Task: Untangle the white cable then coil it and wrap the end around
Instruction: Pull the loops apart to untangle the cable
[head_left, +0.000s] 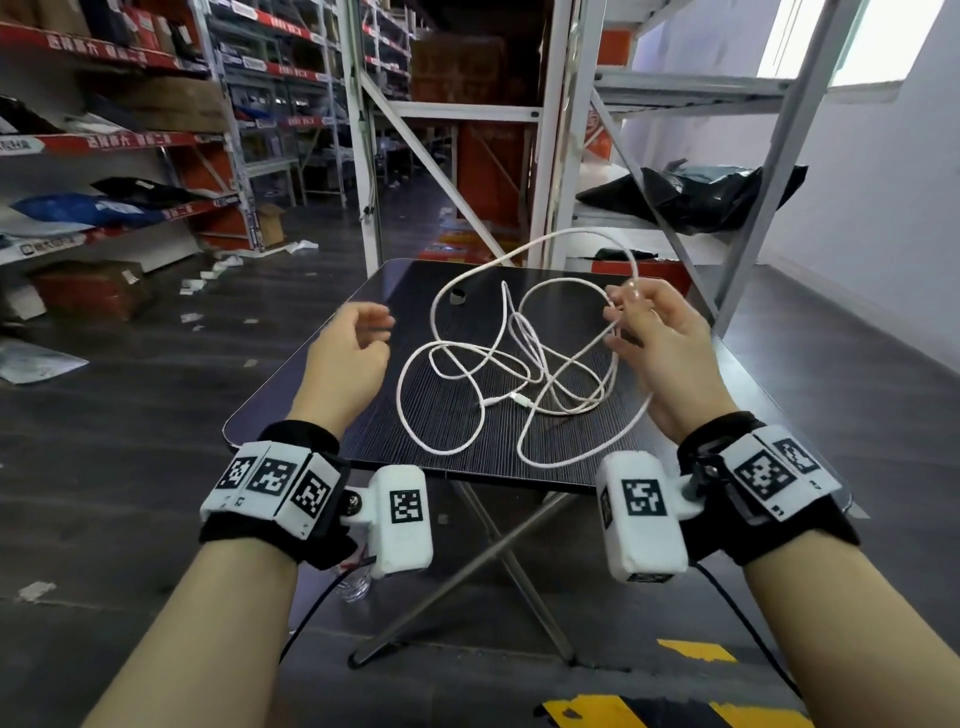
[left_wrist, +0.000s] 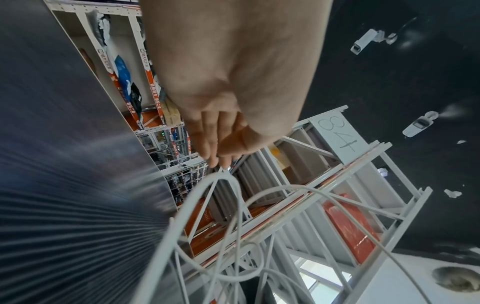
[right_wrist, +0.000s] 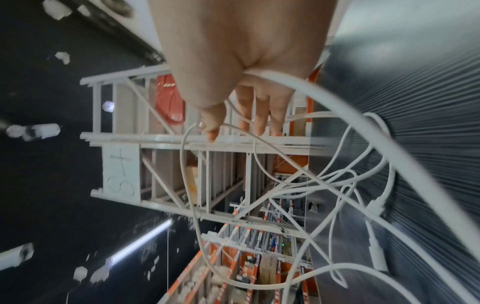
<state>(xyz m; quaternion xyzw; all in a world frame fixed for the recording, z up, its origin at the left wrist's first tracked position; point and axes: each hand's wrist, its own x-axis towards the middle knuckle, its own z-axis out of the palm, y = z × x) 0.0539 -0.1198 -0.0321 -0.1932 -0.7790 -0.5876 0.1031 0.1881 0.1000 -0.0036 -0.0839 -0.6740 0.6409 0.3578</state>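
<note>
Among rows of warehouse shelves (head_left: 130, 140), on one dark ribbed folding surface (head_left: 363, 441), lies one tangled white cable (head_left: 470, 364), its upper loops lifted by the right hand (head_left: 660, 343), whose grip pinches a strand, while the left hand (head_left: 348, 358) hovers with loosely curled, empty fingers.

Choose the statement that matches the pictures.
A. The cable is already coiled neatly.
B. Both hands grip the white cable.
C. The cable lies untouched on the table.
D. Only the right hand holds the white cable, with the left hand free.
D: the right hand has strands of the tangled white cable in its fingers, while the left hand hovers beside it holding nothing.
</note>
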